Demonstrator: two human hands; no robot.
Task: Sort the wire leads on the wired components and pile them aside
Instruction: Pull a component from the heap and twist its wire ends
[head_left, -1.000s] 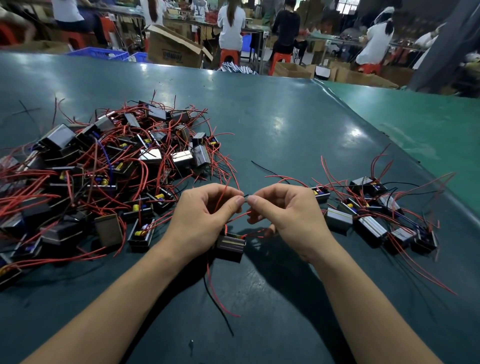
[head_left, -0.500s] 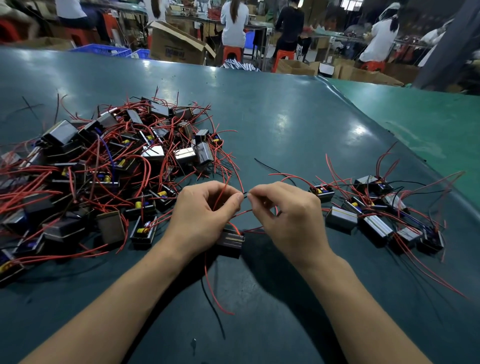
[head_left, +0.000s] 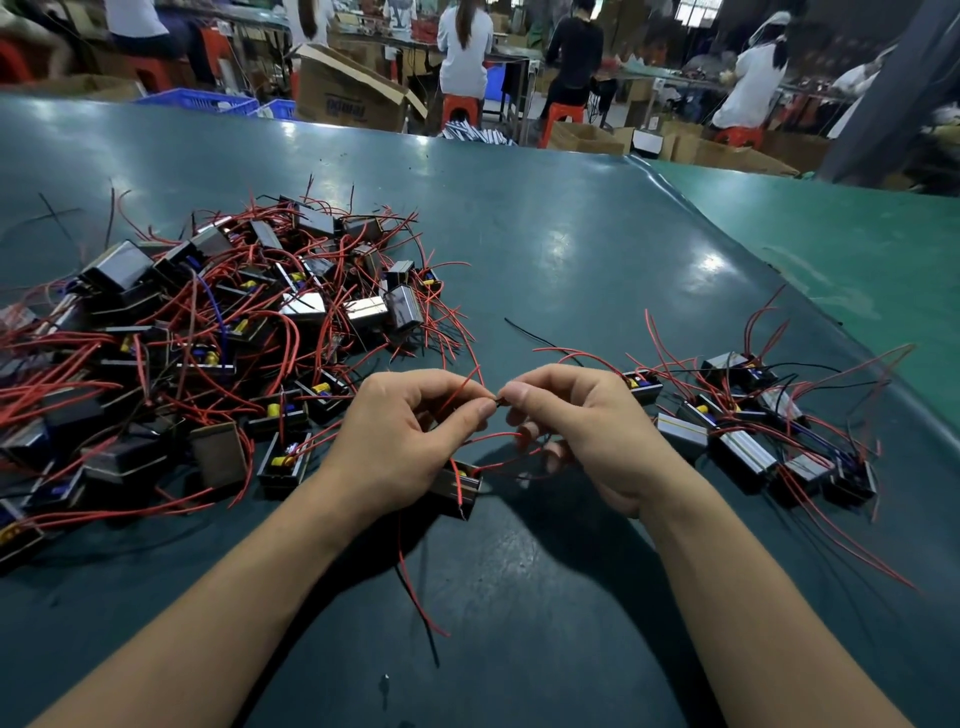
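The table (head_left: 571, 249) has a dark teal, glossy top; a lighter green surface (head_left: 841, 260) adjoins it at right. Beyond the far edge: an open cardboard box (head_left: 343, 98), blue crates (head_left: 202, 101), and orange stools (head_left: 460, 109). Several people (head_left: 465, 47) are seated with their backs to the camera at distant benches.

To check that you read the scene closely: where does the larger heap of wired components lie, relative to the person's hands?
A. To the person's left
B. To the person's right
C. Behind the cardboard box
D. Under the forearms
A: the big tangled heap lies left of the left hand, while only a small group lies beyond the right hand.
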